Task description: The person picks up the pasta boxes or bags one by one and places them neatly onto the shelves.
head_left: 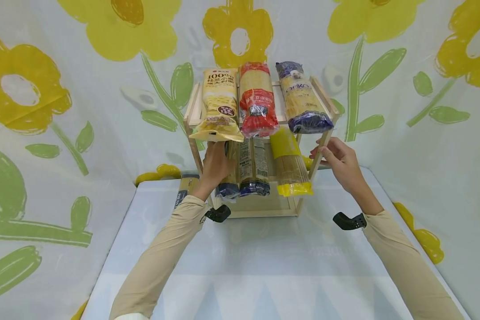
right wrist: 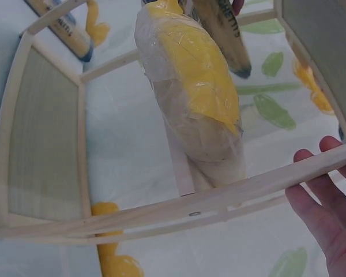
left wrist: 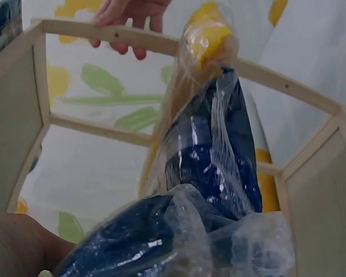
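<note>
A small wooden two-tier rack [head_left: 260, 212] stands on the table. My left hand [head_left: 215, 165] is at its left side, holding the leftmost spaghetti pack [head_left: 229, 189] on the lower shelf; the pack's blue wrapped end [left wrist: 132, 242] looms close in the left wrist view. Beside it lie another blue-ended pasta pack [head_left: 254, 164] and a yellow-ended pasta pack [head_left: 291, 166], which the right wrist view shows from its yellow end [right wrist: 202, 75]. My right hand [head_left: 342, 162] grips the rack's right post, fingers behind and thumb in front. Part of the left hand is hidden under the upper shelf.
On the upper shelf lie a cream-yellow pasta bag [head_left: 220, 100], a red pasta pack [head_left: 258, 100] and a blue-and-clear pasta pack [head_left: 304, 98]. One more spaghetti pack [head_left: 187, 186] lies on the table [head_left: 240, 253] left of the rack. Flower-printed cloth [head_left: 104, 146] surrounds the table.
</note>
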Motion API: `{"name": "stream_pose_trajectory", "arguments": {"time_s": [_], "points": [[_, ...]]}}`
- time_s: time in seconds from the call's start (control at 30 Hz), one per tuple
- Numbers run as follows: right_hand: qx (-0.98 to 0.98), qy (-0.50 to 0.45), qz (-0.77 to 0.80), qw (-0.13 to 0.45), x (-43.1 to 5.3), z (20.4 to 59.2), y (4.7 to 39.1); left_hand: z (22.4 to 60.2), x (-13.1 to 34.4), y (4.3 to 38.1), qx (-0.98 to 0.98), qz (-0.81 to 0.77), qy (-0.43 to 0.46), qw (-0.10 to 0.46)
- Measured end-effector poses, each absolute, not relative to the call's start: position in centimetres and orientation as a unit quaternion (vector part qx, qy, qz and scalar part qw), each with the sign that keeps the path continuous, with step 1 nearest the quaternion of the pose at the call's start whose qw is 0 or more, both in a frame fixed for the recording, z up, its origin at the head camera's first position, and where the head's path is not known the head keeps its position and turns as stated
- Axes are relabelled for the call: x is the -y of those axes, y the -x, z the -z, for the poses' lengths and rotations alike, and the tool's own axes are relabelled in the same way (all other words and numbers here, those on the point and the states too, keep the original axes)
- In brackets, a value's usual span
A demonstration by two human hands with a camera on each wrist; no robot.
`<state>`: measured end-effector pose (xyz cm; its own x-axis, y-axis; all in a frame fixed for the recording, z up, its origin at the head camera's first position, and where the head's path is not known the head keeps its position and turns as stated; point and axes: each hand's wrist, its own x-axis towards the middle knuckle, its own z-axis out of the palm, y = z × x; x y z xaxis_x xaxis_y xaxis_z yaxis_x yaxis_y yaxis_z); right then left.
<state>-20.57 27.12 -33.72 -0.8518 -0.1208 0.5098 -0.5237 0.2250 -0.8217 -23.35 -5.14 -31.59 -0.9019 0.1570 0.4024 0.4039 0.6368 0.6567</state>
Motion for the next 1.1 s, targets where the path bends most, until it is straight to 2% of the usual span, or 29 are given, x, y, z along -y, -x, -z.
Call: {"name": "stream_pose_trajectory", "arguments": {"time_s": [0.1,0.27,0.57,0.9,1.0,1.1], "points": [[0.76,-0.215,-0.589,0.169,-27.1,33.7,20.6,31.7,5.2,24.2,0.896,0.391,0.15,0.149],[0.76,-0.216,-0.591,0.163,-27.0,33.7,20.5,32.0,5.0,25.8,0.917,0.379,0.072,0.098],[0.753,-0.224,-0.596,0.166,-27.2,33.6,20.5,32.3,4.6,27.5,0.937,0.325,0.032,0.123],[0.749,-0.223,-0.6,0.171,-27.4,33.5,20.5,30.1,4.4,26.0,0.927,0.363,0.067,0.067],[0.75,-0.222,-0.6,0.17,-27.2,33.6,20.5,30.2,4.8,25.6,0.925,0.361,0.088,0.08],[0.749,-0.223,-0.601,0.169,-27.1,33.6,20.5,30.6,5.4,25.2,0.904,0.368,0.169,0.135]]}}
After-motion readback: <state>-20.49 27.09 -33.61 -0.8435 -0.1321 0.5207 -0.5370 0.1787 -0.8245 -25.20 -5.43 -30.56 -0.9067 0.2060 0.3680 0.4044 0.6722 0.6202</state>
